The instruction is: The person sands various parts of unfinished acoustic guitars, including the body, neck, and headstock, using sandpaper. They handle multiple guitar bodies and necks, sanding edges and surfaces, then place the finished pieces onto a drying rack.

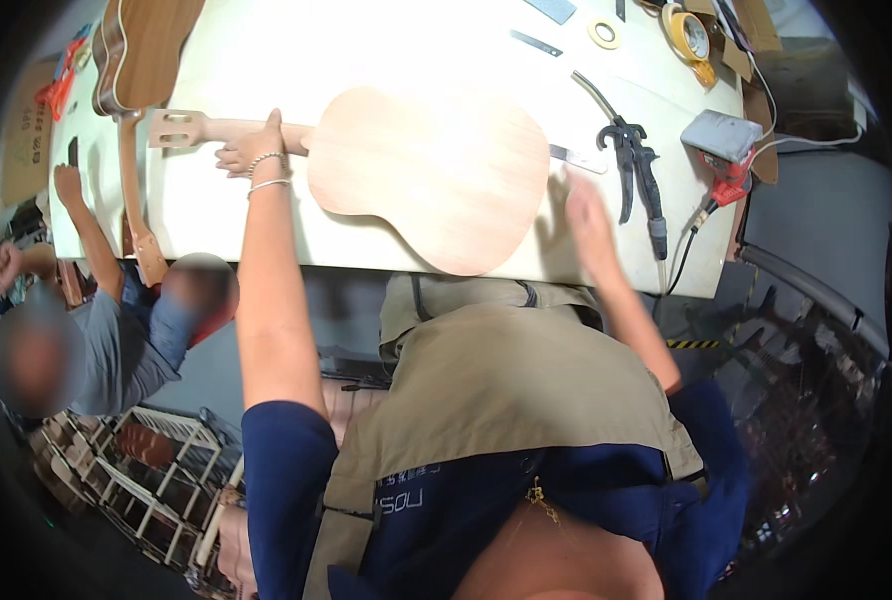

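Observation:
An unfinished pale-wood guitar (436, 170) lies crosswise at the near side of the table, its plain face without a sound hole turned up. Its neck points left and ends in a slotted headstock (177, 129). My left hand (253, 150), with bracelets at the wrist, is closed round the neck close to the body. At the right end of the body is my right hand (588, 212), smeared by motion, so its fingers cannot be made out. Just beyond that hand, a flat metal blade with a dark part (578, 158) shows beside the body's edge.
To the right lie a black air blow gun (631, 165) with a hose and a red sander (723, 160) with its cord. Tape rolls (686, 35) sit at the far right. Another guitar (146, 60) lies on the left, near a seated co-worker (116, 340).

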Demonstrator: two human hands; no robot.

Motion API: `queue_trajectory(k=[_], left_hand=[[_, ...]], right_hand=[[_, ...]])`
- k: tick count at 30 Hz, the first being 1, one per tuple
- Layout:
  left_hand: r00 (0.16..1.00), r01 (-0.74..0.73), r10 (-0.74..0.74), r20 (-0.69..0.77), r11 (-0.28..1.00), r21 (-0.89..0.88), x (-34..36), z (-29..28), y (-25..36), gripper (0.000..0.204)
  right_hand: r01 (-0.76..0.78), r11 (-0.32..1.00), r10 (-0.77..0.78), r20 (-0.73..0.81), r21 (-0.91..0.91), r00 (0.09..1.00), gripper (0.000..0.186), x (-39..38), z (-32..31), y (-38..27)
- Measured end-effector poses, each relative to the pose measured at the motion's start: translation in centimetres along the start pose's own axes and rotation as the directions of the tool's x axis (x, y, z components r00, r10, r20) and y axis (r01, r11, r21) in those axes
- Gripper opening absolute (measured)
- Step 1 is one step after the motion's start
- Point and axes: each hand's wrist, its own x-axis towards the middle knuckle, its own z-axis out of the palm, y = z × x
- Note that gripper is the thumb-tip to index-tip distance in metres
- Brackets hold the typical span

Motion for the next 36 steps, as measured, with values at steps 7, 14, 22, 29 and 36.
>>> queue_trajectory(k=[7, 14, 22, 29, 36], left_hand=[[0.996, 0.089, -0.065, 0.062, 0.679, -0.728, -4.5, -2.5, 0.3, 0.087], [0.82, 0.42, 0.461, 0.338, -0.085, -0.903, -8.9, -9.9, -3.3, 0.047], [0.782, 0.486, 0.475, 0.404, -0.058, -0.872, -9.6, -13.3, -9.8, 0.039], [0.829, 0.457, 0.402, 0.388, -0.087, -0.885, -8.2, -13.7, -11.3, 0.038], [0.782, 0.507, 0.427, 0.454, -0.011, -0.862, -7.7, -13.9, -11.2, 0.037]], right_hand=[[-0.139, 0.878, 0.182, -0.051, 0.458, 0.982, 0.056, -6.1, 7.1, -0.7], [-0.007, 0.433, 0.262, -0.118, 0.901, 0.958, 0.062, -5.7, 5.8, -3.4], [0.114, 0.481, -0.027, -0.116, 0.869, 0.993, 0.08, -1.5, 6.1, -11.3], [0.057, 0.594, -0.132, 0.027, 0.802, 0.991, 0.085, 0.1, 5.3, -13.6], [0.022, 0.707, -0.112, 0.081, 0.707, 0.99, 0.092, 0.9, 4.2, -14.2]])
